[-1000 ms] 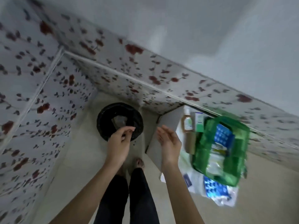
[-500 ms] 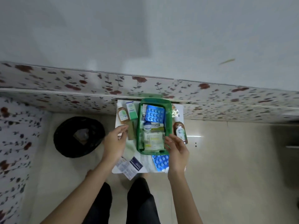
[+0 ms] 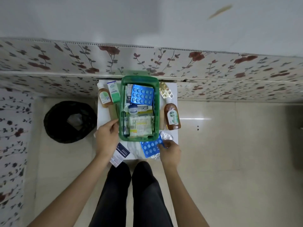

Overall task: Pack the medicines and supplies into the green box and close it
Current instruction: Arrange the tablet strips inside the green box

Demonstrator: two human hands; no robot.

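The green box (image 3: 156, 89) stands open on a small white table (image 3: 174, 90), holding a blue blister pack (image 3: 142, 96), a small jar, a tube and a cotton swab pack (image 3: 140, 126). My left hand (image 3: 107, 138) rests beside the box's left wall, fingers apart, holding nothing. My right hand (image 3: 169, 152) pinches the edge of another blue blister pack (image 3: 150, 148) lying in front of the box. A brown Dettol bottle (image 3: 172, 116) and a gold blister strip (image 3: 166, 92) lie right of the box. A smaller brown bottle (image 3: 103, 97) and a green-white carton (image 3: 113, 91) lie left of it.
A black waste bin (image 3: 69, 121) stands on the tiled floor left of the table. A dark blue and white leaflet box (image 3: 119, 154) overhangs the table's front edge. A floral-papered wall runs right behind the table. My legs are below the table.
The view swung from the bin to straight over the table. My right hand moved from the box's front right corner down onto the blue blister pack. My left hand stayed by the left wall.
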